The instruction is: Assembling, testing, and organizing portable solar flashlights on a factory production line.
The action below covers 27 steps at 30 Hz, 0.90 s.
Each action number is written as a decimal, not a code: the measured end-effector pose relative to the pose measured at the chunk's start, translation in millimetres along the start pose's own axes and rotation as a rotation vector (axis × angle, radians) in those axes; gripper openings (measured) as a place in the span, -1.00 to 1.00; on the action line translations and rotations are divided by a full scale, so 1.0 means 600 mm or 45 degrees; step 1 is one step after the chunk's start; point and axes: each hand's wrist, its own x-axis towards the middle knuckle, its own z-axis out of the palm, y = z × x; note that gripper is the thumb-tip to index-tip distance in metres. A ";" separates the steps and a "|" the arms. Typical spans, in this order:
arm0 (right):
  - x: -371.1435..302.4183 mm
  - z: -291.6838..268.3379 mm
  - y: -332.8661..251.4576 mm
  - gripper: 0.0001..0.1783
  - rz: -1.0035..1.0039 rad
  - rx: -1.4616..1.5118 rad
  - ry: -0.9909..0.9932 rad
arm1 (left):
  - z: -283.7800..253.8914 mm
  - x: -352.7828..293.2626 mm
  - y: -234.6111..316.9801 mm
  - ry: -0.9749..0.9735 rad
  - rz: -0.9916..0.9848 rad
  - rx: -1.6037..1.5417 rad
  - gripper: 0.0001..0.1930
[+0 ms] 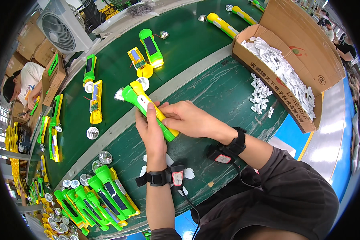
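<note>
A green worktable (pixel 212 90) spans the frame beneath me. At upper right stands an open cardboard box (pixel 247 60); at lower left lies a row of torches (pixel 108 196). At centre, my left hand (pixel 151 132) wraps a green-and-yellow torch (pixel 144 101), thumb on top, while my right hand (pixel 186 116) pinches its yellow edge. Small white pieces (pixel 260 94) lie beside the box.

Extends the left forearm (pixel 160 208) up from half past six, nearly straight toward twelve o'clock, and the right forearm (pixel 255 151) in from four, slanting toward ten. Holds both hands close together near the centre of the dial. Grips with the left hand (pixel 150 125), pointing its thumb (pixel 151 114) to twelve. Curls the right hand (pixel 188 119) inward, knuckles up, with fingers bent toward nine.
</note>
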 end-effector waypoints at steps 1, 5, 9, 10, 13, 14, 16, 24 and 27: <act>0.000 -0.001 -0.003 -0.79 -0.001 0.000 0.000 | -0.001 0.000 -0.001 0.001 0.002 0.000 -0.65; 0.000 -0.001 0.003 -0.79 0.079 -0.026 -0.025 | 0.000 -0.003 0.003 -0.006 0.006 0.033 -0.65; -0.001 -0.005 0.002 -0.72 0.138 -0.068 -0.109 | -0.001 -0.002 0.002 -0.024 -0.005 0.025 -0.65; -0.002 -0.006 -0.001 -0.72 0.137 -0.068 -0.109 | 0.000 -0.003 0.003 -0.015 -0.014 -0.002 -0.65; -0.003 -0.007 -0.015 -0.71 0.136 -0.147 -0.153 | -0.001 -0.001 0.003 0.005 -0.008 -0.025 -0.65; -0.001 -0.010 -0.025 -0.71 0.177 -0.228 -0.197 | -0.002 0.000 0.003 0.016 0.007 -0.022 -0.65; -0.002 -0.010 -0.027 -0.70 0.219 -0.308 -0.240 | -0.002 0.001 0.002 0.042 -0.004 -0.026 -0.65; -0.003 -0.009 -0.006 -0.64 0.161 0.076 -0.201 | -0.003 0.001 0.004 0.081 -0.035 -0.054 -0.63; -0.003 -0.003 -0.007 -0.68 0.120 0.035 -0.062 | -0.001 0.000 0.006 0.065 -0.035 -0.053 -0.62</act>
